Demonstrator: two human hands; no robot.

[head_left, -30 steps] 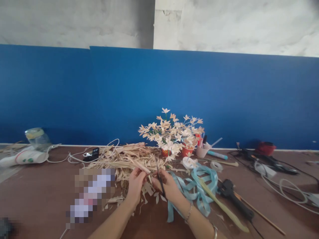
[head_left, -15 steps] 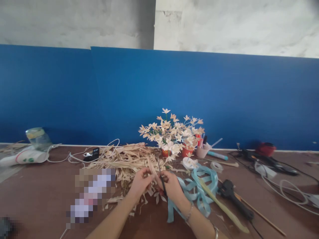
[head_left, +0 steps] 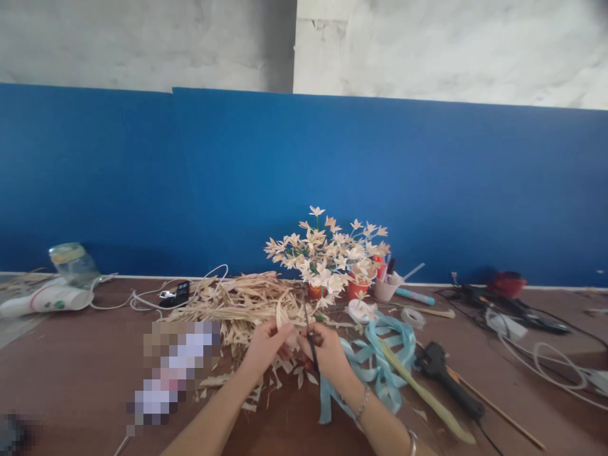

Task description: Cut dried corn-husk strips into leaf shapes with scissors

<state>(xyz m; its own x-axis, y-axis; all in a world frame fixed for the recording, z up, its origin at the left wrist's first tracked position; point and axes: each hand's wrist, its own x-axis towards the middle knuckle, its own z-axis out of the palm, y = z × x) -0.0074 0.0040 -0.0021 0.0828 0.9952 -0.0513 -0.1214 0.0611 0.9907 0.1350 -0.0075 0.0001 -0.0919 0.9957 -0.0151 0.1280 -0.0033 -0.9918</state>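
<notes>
My left hand (head_left: 266,345) pinches a pale dried husk strip (head_left: 284,315), whose upper end sticks up above the fingers. Close beside it, my right hand (head_left: 325,351) is closed on dark scissors (head_left: 310,342) with the blades pointing up and away. The right fingertips are near the strip's lower end; whether they touch it I cannot tell. Behind both hands lies a heap of dried husk strips (head_left: 237,294). Small cut pieces and a petal-shaped scrap (head_left: 300,376) lie on the table below the hands.
Pale handmade flowers (head_left: 327,250) stand in red pots (head_left: 357,288) behind the hands. Light blue ribbon (head_left: 408,345) coils at the right, near a black glue gun (head_left: 446,377) and a thin stick (head_left: 503,415). Cables cross the far right. A jar (head_left: 73,263) and paper cup (head_left: 61,297) are left.
My left hand has turned and shifted slightly left, and the husk strip now shows broader and more curved. The scissors have stayed in my right hand, nearly in place.
</notes>
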